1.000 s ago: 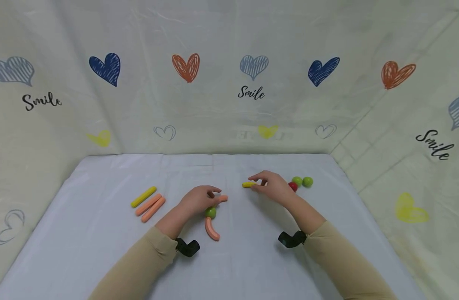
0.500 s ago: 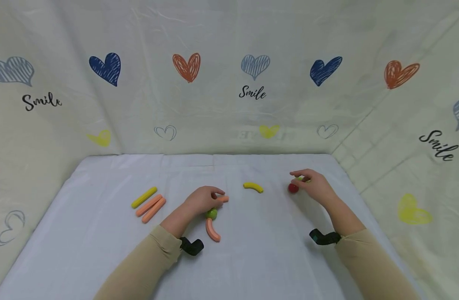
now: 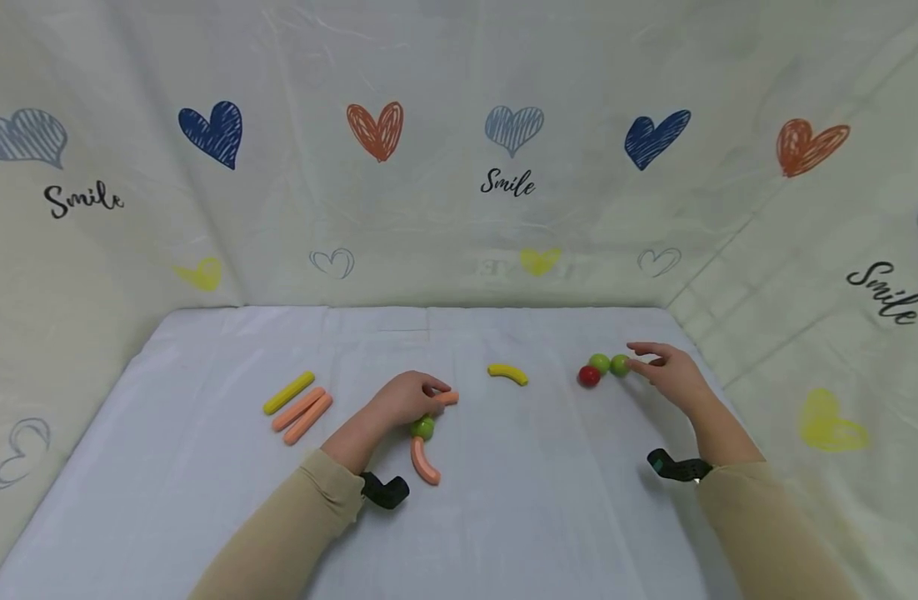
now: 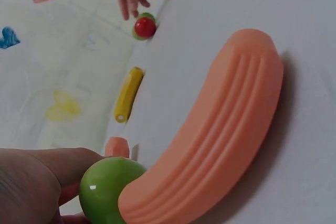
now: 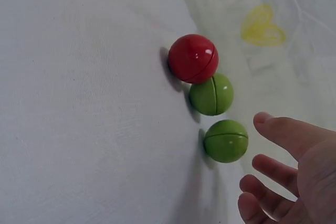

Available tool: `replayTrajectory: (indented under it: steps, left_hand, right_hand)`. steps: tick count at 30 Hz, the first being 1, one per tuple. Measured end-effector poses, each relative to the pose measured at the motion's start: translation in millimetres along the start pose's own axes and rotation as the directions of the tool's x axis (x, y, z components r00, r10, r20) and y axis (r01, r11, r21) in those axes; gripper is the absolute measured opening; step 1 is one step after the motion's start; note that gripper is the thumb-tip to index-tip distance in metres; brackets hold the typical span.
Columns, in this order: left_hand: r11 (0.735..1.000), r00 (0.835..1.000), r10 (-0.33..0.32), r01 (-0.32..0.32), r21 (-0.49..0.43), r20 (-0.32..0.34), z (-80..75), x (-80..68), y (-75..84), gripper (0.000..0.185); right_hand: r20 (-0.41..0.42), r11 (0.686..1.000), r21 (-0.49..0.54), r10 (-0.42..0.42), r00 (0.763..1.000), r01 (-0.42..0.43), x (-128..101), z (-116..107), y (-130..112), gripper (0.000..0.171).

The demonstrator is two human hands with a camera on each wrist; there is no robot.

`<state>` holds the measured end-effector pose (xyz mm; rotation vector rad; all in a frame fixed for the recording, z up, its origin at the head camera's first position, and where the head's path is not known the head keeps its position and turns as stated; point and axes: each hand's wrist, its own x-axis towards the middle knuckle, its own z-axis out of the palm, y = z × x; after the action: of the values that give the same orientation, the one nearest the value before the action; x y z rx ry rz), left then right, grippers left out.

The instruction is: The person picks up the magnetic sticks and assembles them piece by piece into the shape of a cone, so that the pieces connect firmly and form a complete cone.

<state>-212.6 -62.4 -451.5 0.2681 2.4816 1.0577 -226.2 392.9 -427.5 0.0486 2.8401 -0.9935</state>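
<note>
My left hand [image 3: 408,397] pinches an upper curved pink stick [image 3: 450,398], mostly hidden behind the fingers. Beneath that hand a glossy green ball [image 3: 423,428] meets a second curved pink stick [image 3: 425,462], which fills much of the left wrist view [image 4: 215,124]. My right hand [image 3: 672,375] hovers at the far right with fingers apart and nothing in them. Its thumb tip comes close to the outer green ball [image 5: 226,141] in the right wrist view. Beside that lie another green ball [image 5: 211,94] and a red ball [image 5: 193,59].
A curved yellow stick [image 3: 507,374] lies on the white-covered table [image 3: 534,500] between the hands. Left of my left hand are a straight yellow stick [image 3: 288,393] and two straight pink sticks [image 3: 303,414]. A cloth printed with hearts [image 3: 429,225] hangs behind the table.
My right hand has let go of the curved yellow stick and moved right, past the red ball to the outer green ball. My left fingers have closed in on the upper pink stick.
</note>
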Motion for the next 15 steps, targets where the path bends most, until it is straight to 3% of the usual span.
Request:
replayTrajectory:
  steps: [6,15]
  left_hand:
    - [1.0,1.0,0.003,-0.004,-0.018,-0.01,0.9,-2.3,0.9,0.032]
    - [0.999,1.0,-0.003,0.002,-0.039,-0.017,0.0,-4.4,-0.6,0.031]
  right_hand:
    - [0.058,0.998,0.008,0.058,0.997,-0.059,10,4,17,0.065]
    - [0.058,0.998,-0.012,0.067,0.996,-0.066,16,12,21,0.063]
